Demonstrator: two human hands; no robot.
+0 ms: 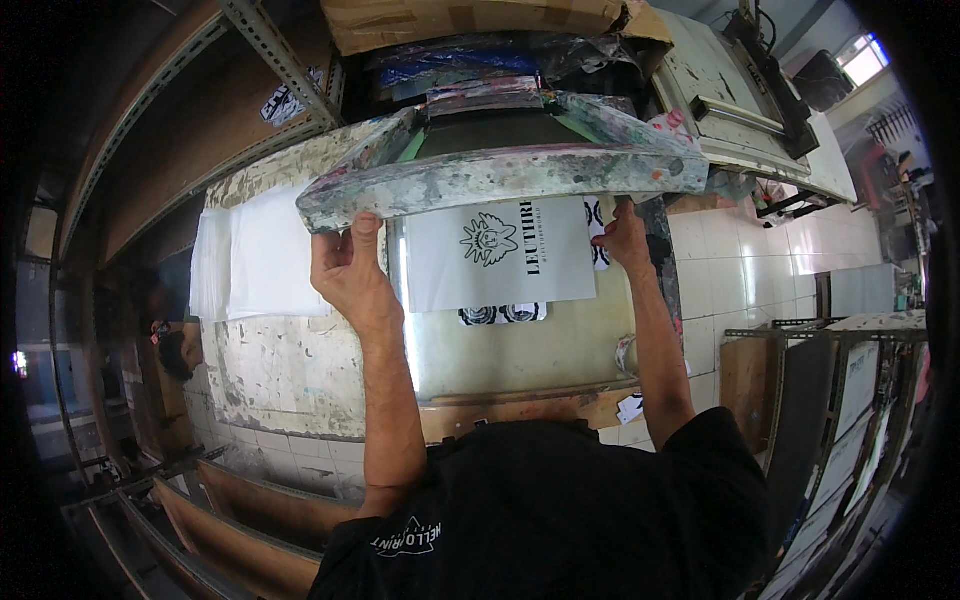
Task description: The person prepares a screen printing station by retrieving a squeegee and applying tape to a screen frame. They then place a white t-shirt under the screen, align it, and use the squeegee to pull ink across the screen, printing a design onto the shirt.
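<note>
A paint-stained screen printing frame [500, 177] is tilted up, its near edge raised above the printing table [520, 360]. My left hand [355, 275] grips the near left corner, with the thumb on the front face and the fingers beneath. At the near right end, my right hand [626, 238] has its fingertips up against the underside of the edge, partly hidden by it. Under the frame lies a white sheet [440, 260] printed in black with a winged sun face and lettering. Smaller black-and-white printed pieces [503, 314] show from beneath it. A squeegee [485, 92] rests at the frame's far end.
Translucent white sheets [275, 255] lie on the worn table surface to the left. A tape roll [627, 356] stands by my right forearm. Cardboard [480, 25] and plastic are behind the frame. Metal-framed shelving [185, 100] rises at left; drying racks [835, 400] stand at right.
</note>
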